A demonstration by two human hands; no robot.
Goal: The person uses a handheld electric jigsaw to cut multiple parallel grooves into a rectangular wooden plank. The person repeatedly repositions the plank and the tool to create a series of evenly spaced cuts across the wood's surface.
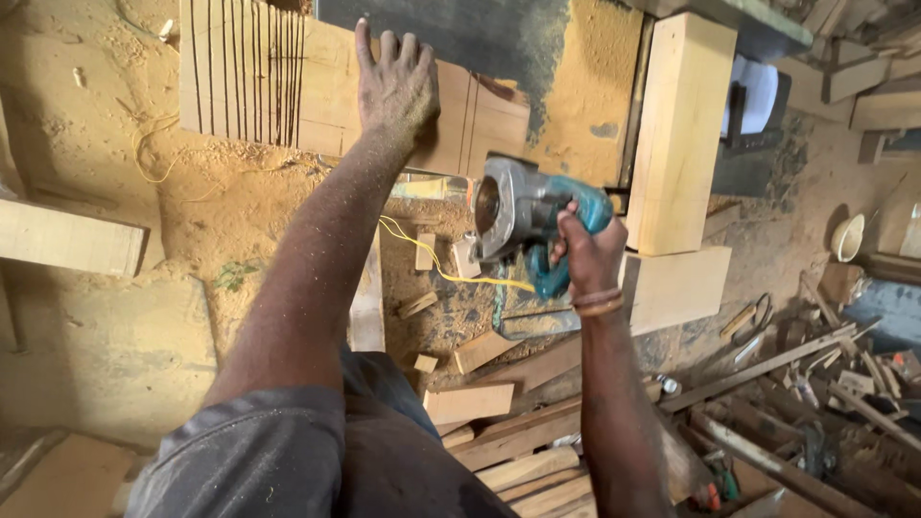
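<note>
The fingers (576, 223) of the right hand (587, 251) are wrapped fully around the teal handle of the circular saw (523, 219), closed tight on it; the grey blade housing sits just left of the knuckles, at the near edge of the board (331, 91). The fingers (389, 48) of the left hand (395, 86) lie spread and flat on the board, pressing down and holding nothing. The saw is judged heavy, rigid and front-weighted toward the housing; take hold at the handle only, clear of the blade side. The board is judged stiff, light and dusty, hence liable to slide under a flat palm; it lies on the table (585, 58), with dark parallel lines marked left of the left hand. A yellow cord (451, 273) hangs below the saw. Offcuts (480, 350) cover the floor.
</note>
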